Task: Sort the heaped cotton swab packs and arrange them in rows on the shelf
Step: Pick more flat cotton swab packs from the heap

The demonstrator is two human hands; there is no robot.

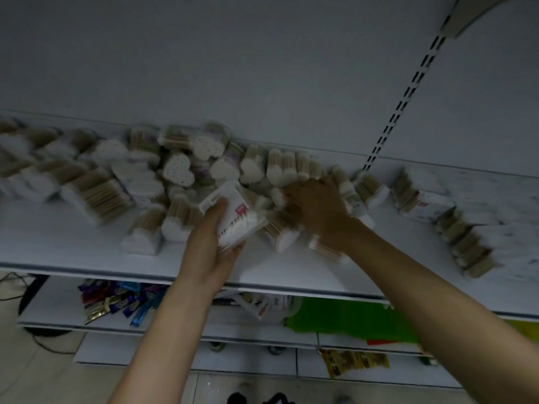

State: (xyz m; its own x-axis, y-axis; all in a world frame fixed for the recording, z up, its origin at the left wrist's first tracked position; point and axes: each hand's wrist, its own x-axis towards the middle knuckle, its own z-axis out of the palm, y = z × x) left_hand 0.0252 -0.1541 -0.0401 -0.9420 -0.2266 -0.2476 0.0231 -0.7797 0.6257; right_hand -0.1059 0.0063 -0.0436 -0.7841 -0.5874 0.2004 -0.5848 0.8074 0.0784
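On the white shelf (pixel 73 243), far left, cotton swab packs (pixel 96 193) are lying in loose slanted lines w/ wooden sticks showing; below them, on a lower shelf (pixel 52 313), coloured sachets (pixel 116 301) are lying in a jumble; further right the heap (pixel 178 167) is sitting against the back wall, heart-shaped packs tipped every which way (motion blur is smearing most of it); the left hand (pixel 213 246) is extending over the shelf's front edge and gripping a rectangular pack (pixel 237 220), thumb on its left face, fingers wrapping under its lower end, the pack tilting just in front of the heap; just beside it the right hand (pixel 318 208) is lying palm-down on the heap's right part, fingers bending onto the packs there; can't tell whether it's actually gripping one, too blurred; under that forearm a green item (pixel 350 319) is showing on the lower level; a slotted upright (pixel 408 97) is running up the back wall; far right, a row (pixel 466 243) of packs is standing side by side, slanting twd the front edge.
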